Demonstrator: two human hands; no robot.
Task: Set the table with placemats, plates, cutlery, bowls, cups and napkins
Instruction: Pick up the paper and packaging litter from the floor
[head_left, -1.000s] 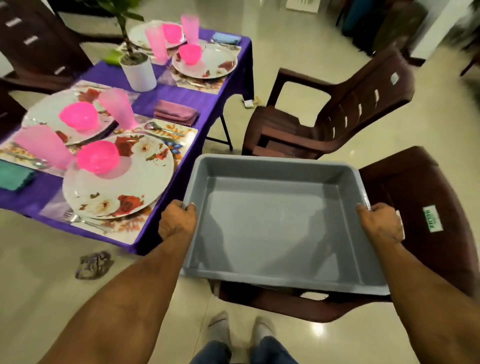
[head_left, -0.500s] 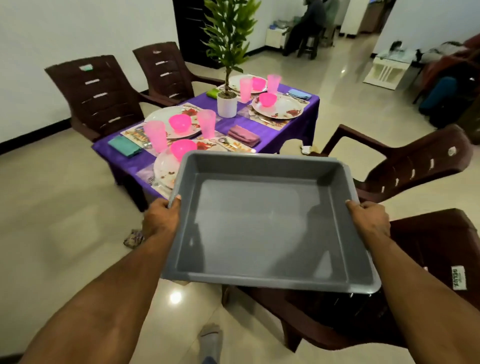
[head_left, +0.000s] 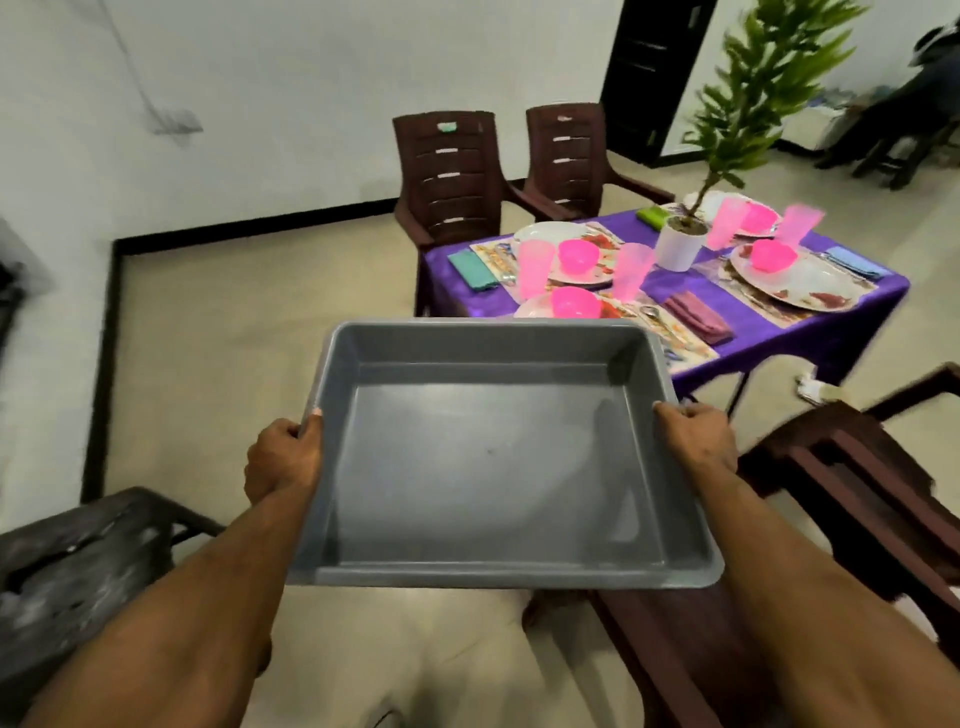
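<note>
I judge setting done: plates (head_left: 795, 283), bowls (head_left: 575, 302) and cups (head_left: 532, 269) cover the bench (head_left: 810, 332). My left hand (head_left: 280, 460) and right hand (head_left: 696, 436) grip the empty tub (head_left: 483, 467); next, stow it.

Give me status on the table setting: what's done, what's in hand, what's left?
Done, by the look of it: the purple table carries four placemats with plates, pink bowls, pink cups, cutlery and folded napkins around a potted plant. In hand: the left hand and right hand grip an empty grey tray, away from the table. Left: apparently nothing to place; the tray only needs putting away.
</note>
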